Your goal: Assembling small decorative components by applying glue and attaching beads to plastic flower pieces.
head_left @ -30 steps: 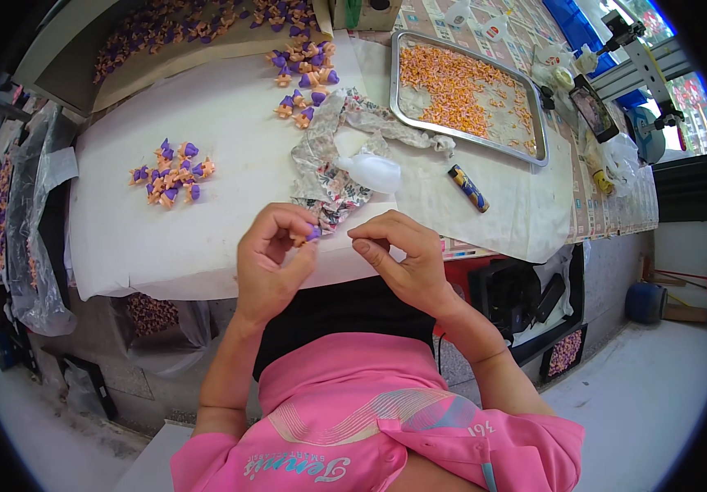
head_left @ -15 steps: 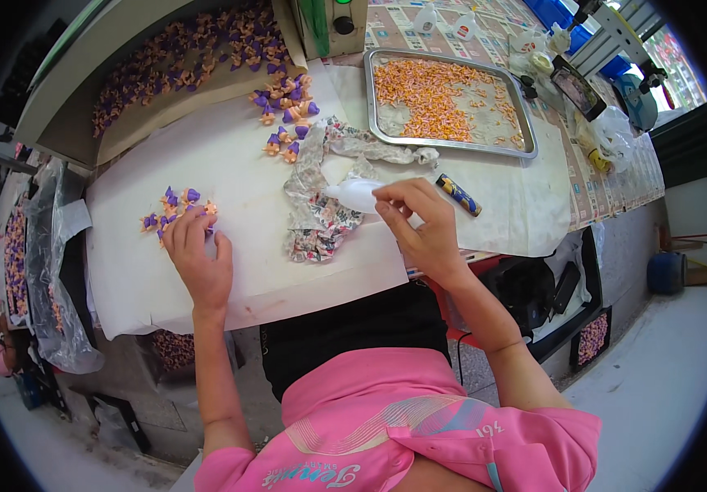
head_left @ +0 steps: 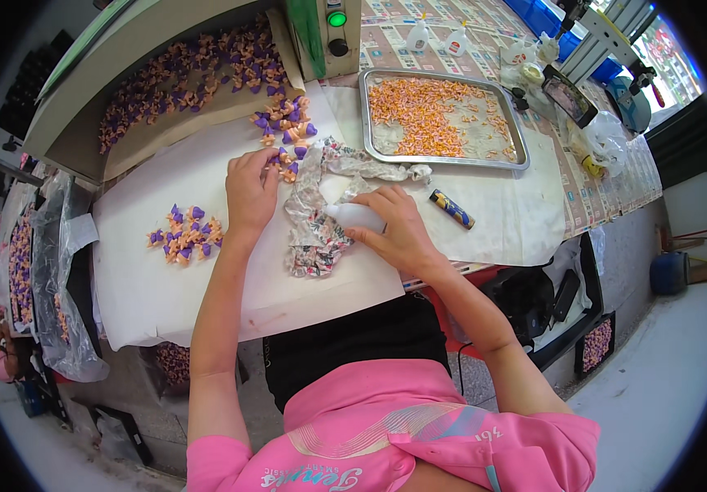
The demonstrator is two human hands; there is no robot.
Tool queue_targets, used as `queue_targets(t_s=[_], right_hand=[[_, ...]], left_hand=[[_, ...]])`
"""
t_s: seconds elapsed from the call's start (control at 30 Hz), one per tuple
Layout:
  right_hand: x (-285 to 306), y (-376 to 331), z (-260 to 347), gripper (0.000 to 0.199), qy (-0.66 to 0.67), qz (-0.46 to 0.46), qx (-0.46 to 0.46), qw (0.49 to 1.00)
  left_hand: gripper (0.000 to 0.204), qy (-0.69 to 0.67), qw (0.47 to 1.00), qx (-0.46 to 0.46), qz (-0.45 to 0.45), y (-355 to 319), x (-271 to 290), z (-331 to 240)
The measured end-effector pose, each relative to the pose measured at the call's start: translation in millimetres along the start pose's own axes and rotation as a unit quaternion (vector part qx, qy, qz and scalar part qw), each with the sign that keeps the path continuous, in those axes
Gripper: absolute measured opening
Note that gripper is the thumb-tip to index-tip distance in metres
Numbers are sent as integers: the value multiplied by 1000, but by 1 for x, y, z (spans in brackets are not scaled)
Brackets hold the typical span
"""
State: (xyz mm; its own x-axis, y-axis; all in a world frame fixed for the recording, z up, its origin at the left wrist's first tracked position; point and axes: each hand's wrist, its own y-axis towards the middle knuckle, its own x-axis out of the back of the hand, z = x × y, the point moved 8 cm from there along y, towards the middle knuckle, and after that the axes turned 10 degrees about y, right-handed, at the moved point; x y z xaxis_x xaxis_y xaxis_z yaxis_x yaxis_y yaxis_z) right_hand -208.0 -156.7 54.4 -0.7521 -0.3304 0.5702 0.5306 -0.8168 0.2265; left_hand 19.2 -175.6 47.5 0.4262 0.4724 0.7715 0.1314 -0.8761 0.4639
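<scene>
My left hand is at the near end of a loose group of small purple-and-peach plastic figures. Its fingers are bent together on one of them, mostly hidden by the fingertips. My right hand wraps round a white squeeze bottle, which lies tilted with its narrow end pointing left over a crumpled floral cloth. A separate cluster of the same figures rests on the white paper, left of my left forearm.
A metal tray of small orange-and-pink pieces stands at the back right. Near it lies a dark blue-and-yellow tube. At the back left, a machine with a hooded opening holds many figures. A phone and more white bottles are farther back.
My left hand has moved right and away from me, from the left cluster to the figures near the machine. My right hand has lowered and closed more fully round the bottle.
</scene>
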Motion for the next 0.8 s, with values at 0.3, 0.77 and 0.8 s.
queue_targets(t_s=[0.3, 0.77, 0.8], right_hand=[[22, -17, 15, 33, 140, -77, 2, 987], [22, -52, 48, 38, 195, -129, 79, 969], [20, -54, 52, 40, 180, -125, 84, 972]], left_hand=[[18, -160, 983, 78, -34, -25, 20, -18], [20, -509, 816, 260, 82, -138, 8, -39], [21, -510, 817, 254, 92, -141, 5, -39]])
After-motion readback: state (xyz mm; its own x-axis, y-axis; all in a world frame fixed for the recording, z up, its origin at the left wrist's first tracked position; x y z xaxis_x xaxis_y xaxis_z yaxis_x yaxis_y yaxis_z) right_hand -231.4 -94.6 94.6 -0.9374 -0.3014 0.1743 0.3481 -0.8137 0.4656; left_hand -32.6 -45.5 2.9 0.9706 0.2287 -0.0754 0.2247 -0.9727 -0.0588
